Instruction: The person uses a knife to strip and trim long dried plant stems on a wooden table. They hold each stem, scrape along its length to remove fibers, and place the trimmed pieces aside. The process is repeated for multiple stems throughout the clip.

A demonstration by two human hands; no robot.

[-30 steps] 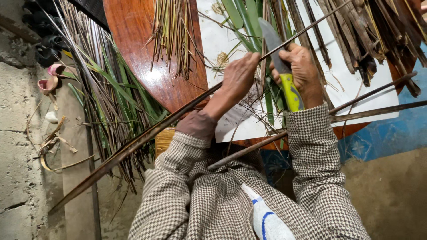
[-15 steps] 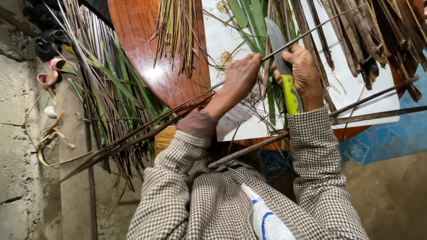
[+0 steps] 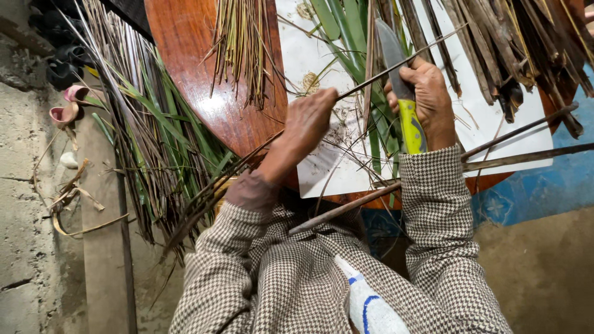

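Note:
My left hand (image 3: 312, 117) pinches a long thin brown leaf rib (image 3: 365, 81) that runs from the lower left up toward the upper right. My right hand (image 3: 427, 99) grips a knife by its yellow-green handle (image 3: 411, 127). The knife's grey blade (image 3: 390, 44) points away from me and lies against the rib just right of my left fingers. Both hands work over a white sheet (image 3: 322, 167) lying on a round reddish wooden table (image 3: 204, 80). Green leaf strips (image 3: 346, 31) lie under the blade.
A heap of green and dry palm leaves (image 3: 154, 142) hangs off the table's left side over a concrete floor (image 3: 37, 247). Dark dried leaf strips (image 3: 513, 49) pile at the upper right. More bare sticks (image 3: 526, 154) cross the table's near edge. Pink sandals (image 3: 68, 105) lie at left.
My left hand has pulled the rib's free end inward, so its long tail at the lower left now sits shorter and closer to my body. The knife hand has stayed almost still.

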